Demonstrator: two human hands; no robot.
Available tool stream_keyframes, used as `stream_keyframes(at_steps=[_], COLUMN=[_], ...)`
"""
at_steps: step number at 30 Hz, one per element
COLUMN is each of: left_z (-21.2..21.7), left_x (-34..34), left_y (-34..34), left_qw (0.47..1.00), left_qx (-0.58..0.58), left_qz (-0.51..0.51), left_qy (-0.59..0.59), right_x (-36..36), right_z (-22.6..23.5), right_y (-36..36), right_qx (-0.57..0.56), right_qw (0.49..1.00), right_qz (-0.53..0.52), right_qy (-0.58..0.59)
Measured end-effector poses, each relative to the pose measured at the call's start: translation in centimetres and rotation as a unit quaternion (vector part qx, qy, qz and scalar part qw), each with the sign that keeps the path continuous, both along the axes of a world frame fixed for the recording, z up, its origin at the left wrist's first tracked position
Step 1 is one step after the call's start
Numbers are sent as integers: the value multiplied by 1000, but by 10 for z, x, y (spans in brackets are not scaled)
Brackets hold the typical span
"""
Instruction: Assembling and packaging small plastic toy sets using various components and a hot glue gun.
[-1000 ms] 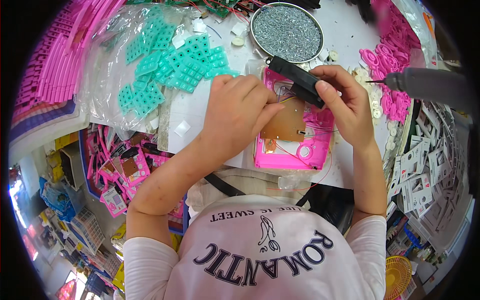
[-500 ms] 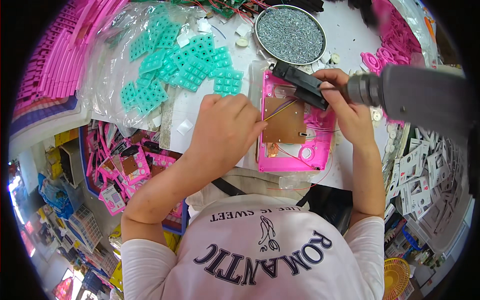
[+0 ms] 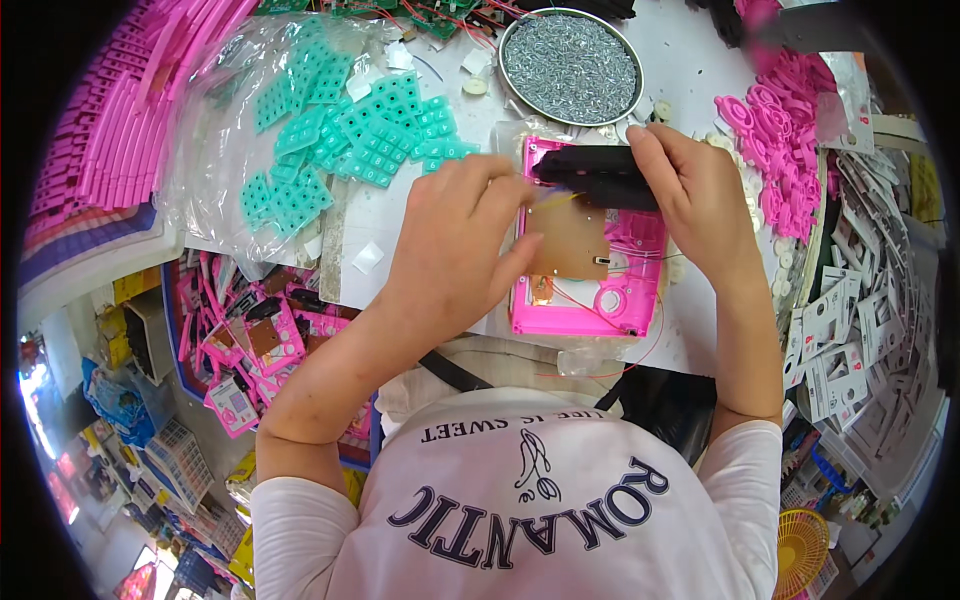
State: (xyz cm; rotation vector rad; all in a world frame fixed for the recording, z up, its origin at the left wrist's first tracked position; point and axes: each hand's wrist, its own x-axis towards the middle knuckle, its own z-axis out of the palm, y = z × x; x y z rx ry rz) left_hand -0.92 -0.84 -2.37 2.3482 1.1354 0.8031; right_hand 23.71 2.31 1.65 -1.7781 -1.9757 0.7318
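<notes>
A pink plastic casing (image 3: 580, 322) lies face down on the table before me, with a brown circuit board (image 3: 570, 245) and thin wires inside. My right hand (image 3: 695, 195) grips the right end of a long black plastic part (image 3: 595, 178), held across the casing's far end. At the casing's left edge is my left hand (image 3: 455, 235), its thumb and forefinger apart. Its forefinger is beside the yellow wire (image 3: 555, 201); blur hides whether they touch. Red wires (image 3: 590, 318) loop over the casing's near part.
A round metal tray (image 3: 504, 78) of screws stands beyond the casing. Turquoise rubber keypads (image 3: 375, 140) lie left on clear plastic; pink strips (image 3: 110, 140) are stacked farther left. Small pink parts (image 3: 775, 150) pile at right, near printed cards (image 3: 835, 310). Pink casings (image 3: 265, 340) fill a lower bin.
The dark power screwdriver has moved away from the casing toward the upper right. My right hand has turned the black part level over the casing's far end. My left thumb and forefinger have parted.
</notes>
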Motion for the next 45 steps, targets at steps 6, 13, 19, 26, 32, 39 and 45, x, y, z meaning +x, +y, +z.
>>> stream_keyframes(at_steps=[6, 13, 19, 26, 32, 39, 45], left_z=[3, -1, -7, -3, 3, -14, -19], left_x=[17, 16, 15, 20, 17, 36, 66], left_y=[13, 20, 28, 10, 26, 131, 157], left_qw=[995, 994, 994, 982, 989, 979, 970], left_qx=[70, 84, 74, 137, 95, 163, 114], left_qz=[-36, -48, -45, -26, -63, 48, 0], left_qy=[58, 44, 70, 131, 91, 109, 214], right_x=[4, 26, 12, 21, 35, 37, 41], right_z=[14, -14, -6, -36, -21, 28, 47], right_y=[-3, -18, -7, -34, -14, 35, 67], right_qx=[17, 209, 251, 298, 181, -18, -3], right_qw=[985, 951, 918, 925, 943, 857, 729], right_qz=[-3, 217, 239, 183, 260, 223, 353], right_qy=[-170, -67, -192, -148, -103, 464, 586])
